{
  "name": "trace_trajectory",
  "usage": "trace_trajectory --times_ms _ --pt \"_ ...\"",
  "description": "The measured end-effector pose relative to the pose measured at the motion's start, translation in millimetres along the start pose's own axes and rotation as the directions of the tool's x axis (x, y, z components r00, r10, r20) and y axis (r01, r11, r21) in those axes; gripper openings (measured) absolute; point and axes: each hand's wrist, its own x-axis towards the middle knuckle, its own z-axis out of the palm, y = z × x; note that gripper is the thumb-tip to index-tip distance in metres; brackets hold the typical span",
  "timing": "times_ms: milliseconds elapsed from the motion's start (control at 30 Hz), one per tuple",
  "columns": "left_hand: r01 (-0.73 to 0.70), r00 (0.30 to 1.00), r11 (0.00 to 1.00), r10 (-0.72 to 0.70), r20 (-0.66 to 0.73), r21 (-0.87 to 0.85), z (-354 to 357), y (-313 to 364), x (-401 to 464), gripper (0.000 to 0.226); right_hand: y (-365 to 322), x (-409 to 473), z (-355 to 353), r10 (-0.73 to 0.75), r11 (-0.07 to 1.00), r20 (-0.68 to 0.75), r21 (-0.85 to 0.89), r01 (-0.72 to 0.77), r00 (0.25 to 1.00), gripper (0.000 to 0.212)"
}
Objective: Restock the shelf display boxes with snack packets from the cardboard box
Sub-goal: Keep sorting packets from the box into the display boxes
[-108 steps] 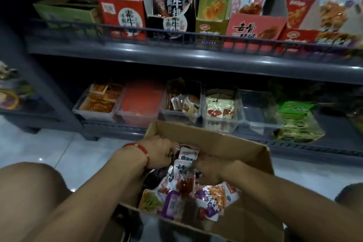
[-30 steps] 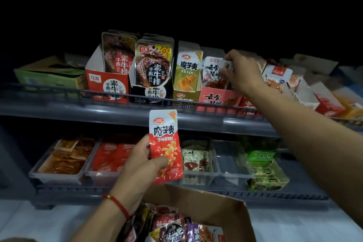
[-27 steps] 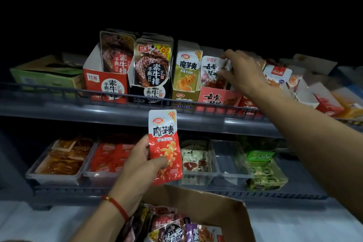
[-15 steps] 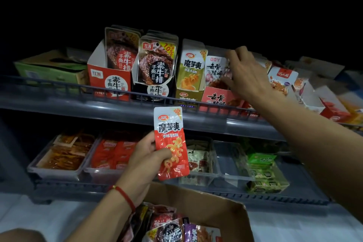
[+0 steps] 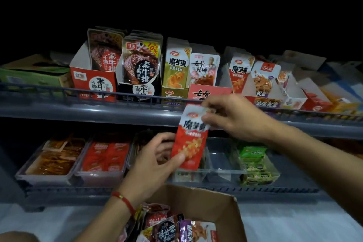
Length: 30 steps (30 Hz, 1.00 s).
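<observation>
Both hands hold one flat red foil snack packet (image 5: 189,139): the right hand (image 5: 233,118) pinches its white top edge, the left hand (image 5: 155,155) pinches its lower left edge with thumb on the front. Looks like a hand-to-hand pass, since the matching red-packet display box (image 5: 236,76) sits on the upper grey shelf (image 5: 78,112), up and right, nearer the right hand. The packet hangs in front of the shelf lip, below its low wire rail (image 5: 49,89); it has to go up and over that. That box looks to have room. The open brown cardboard box (image 5: 225,214) of mixed packets sits near, bottom centre. Clear plastic bins (image 5: 222,165) line the lower shelf.
</observation>
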Motion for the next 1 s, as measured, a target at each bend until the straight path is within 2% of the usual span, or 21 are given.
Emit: trace_trajectory --times_ms 67,133,233,333,400,800,1000 --pt "-0.018 0.999 0.998 0.02 -0.032 0.061 -1 -4 0 0.047 15 -7 -23 0.028 0.996 -0.094 -0.076 -0.035 0.995 0.002" --pt "-0.015 0.997 0.996 0.021 -0.071 0.088 -1 -7 -1 0.041 33 -11 -52 0.042 0.982 -0.285 -0.165 -0.092 0.958 0.003" --pt "0.007 0.997 0.991 0.004 -0.079 0.137 2 -9 -2 0.036 58 -16 -93 0.069 0.968 -0.565 -0.161 -0.192 0.822 0.013" --pt "0.033 0.997 0.987 -0.022 -0.071 0.16 8 -8 -1 0.032 80 -8 -118 0.088 0.942 -0.693 -0.176 -0.287 0.715 0.018" --pt "0.037 0.998 0.985 -0.027 -0.063 0.169 13 -7 -1 0.029 92 1 -120 0.119 0.941 -0.711 -0.143 -0.308 0.693 0.019" --pt "0.038 0.998 0.979 -0.027 -0.058 0.198 9 -12 2 0.028 116 24 -118 0.179 0.918 -0.718 -0.123 -0.376 0.672 0.026" --pt "0.066 0.997 0.977 -0.054 -0.063 0.203 9 -16 8 0.031 125 31 -97 0.155 0.9 -0.614 -0.236 -0.368 0.774 0.018"
